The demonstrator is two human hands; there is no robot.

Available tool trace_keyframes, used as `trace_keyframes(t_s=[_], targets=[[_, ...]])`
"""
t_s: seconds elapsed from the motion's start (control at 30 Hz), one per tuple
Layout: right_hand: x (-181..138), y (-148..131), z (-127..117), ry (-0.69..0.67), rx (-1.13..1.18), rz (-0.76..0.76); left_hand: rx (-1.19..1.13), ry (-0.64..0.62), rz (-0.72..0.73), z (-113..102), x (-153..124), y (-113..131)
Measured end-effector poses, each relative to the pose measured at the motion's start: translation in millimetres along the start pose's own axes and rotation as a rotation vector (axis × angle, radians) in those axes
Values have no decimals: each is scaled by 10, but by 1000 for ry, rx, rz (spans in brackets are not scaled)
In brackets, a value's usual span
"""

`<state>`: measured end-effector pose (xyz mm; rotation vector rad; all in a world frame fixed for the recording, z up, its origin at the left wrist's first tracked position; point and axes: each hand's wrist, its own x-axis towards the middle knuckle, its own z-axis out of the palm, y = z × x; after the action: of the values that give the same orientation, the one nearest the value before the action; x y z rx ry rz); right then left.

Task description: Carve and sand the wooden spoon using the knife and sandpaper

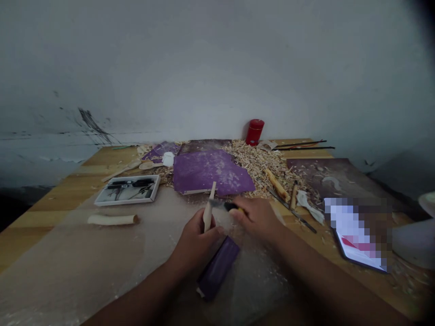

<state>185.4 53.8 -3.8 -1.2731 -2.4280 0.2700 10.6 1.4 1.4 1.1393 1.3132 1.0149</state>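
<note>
My left hand [195, 242] is closed round a pale wooden piece [208, 213], a thin stick end pointing up and away from me. My right hand [256, 217] grips a carving knife [222, 206] by its dark and yellow handle, the blade laid across the wooden piece. Both hands hover over a clear plastic sheet [102, 267] on the wooden table [41, 203]. A purple block [217, 269] lies under my left wrist.
A purple mat [207, 172] and a heap of wood shavings [258, 165] lie beyond the hands. A white tray of tools [128, 189], wooden spoons [125, 168], a short log [112, 220], a red can [254, 131], loose tools [292, 206] and a notebook [356, 244] surround them.
</note>
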Motion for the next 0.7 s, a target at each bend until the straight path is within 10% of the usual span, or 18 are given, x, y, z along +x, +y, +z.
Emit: trace_keyframes(t_s=[0.27, 0.7], targets=[[-30, -155, 139, -110, 32, -131, 279, 53, 164, -20, 29, 16], [19, 39, 26, 90, -313, -56, 26, -50, -83, -22, 45, -1]])
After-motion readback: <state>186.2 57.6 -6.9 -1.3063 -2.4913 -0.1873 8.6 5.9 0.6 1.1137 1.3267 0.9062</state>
